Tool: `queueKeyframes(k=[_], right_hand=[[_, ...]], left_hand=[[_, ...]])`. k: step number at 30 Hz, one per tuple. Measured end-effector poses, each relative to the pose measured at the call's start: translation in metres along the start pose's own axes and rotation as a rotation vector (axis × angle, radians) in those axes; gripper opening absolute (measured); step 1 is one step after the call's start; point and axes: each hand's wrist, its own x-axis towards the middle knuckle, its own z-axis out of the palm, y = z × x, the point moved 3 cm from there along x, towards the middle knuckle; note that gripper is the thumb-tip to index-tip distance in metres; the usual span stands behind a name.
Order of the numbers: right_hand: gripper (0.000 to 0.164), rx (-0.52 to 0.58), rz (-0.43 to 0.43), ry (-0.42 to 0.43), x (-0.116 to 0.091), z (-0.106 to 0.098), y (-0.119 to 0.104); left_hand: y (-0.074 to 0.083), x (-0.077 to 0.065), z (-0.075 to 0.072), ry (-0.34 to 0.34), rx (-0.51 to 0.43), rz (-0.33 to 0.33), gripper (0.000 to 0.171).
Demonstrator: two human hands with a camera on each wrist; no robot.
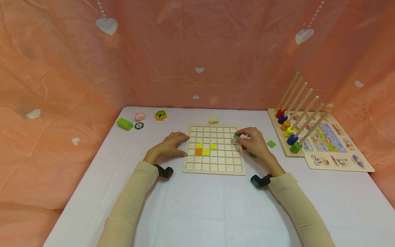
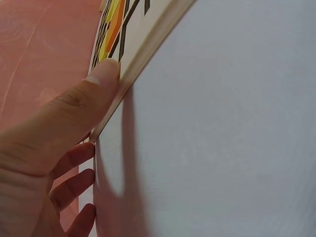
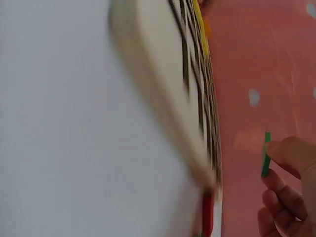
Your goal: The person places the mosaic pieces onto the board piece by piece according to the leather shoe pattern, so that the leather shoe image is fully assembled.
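Note:
A pale wooden grid board [image 1: 216,167] lies on the table between both hands. On it sit an orange tile [image 1: 198,152], a yellow square tile [image 1: 206,152] and two smaller yellow pieces, one above the orange tile and one farther right [image 1: 213,146]. My left hand [image 1: 168,144] touches the board's left edge with spread thumb and fingers; in the left wrist view the thumb [image 2: 74,106] presses on the rim. Over the board's upper right edge, my right hand [image 1: 254,142] pinches a thin green tile [image 3: 266,154] between thumb and finger, raised above the board.
Beside the right hand lie a red piece [image 1: 244,147], a green piece [image 1: 253,155] and a green tile [image 1: 271,144]. A small pattern card [image 1: 213,119] is behind the board. Pegs with coloured rings [image 1: 290,131] and a picture puzzle [image 1: 331,140] stand right; a green block [image 1: 124,124] lies left.

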Motion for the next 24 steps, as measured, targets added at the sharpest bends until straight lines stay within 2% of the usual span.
queueKeyframes(k=[5, 11, 15, 20, 24], right_hand=[[0.016, 0.054, -0.114, -0.026, 0.004, 0.026, -0.036], [0.013, 0.086, -0.204, -0.068, 0.001, 0.059, -0.063], [0.011, 0.089, -0.233, -0.118, -0.005, 0.078, -0.072], [0.009, 0.064, -0.253, -0.188, -0.014, 0.099, -0.073], [0.009, 0.041, -0.297, -0.189, -0.018, 0.106, -0.076]], left_hand=[[-0.001, 0.001, 0.0, -0.001, -0.003, -0.006, 0.074], [-0.001, 0.001, 0.0, -0.014, -0.001, -0.001, 0.075], [-0.001, 0.001, 0.0, -0.007, -0.003, 0.016, 0.074], [-0.002, 0.0, 0.0, 0.006, -0.013, 0.035, 0.073], [-0.003, -0.001, 0.0, 0.008, -0.025, 0.029, 0.073]])
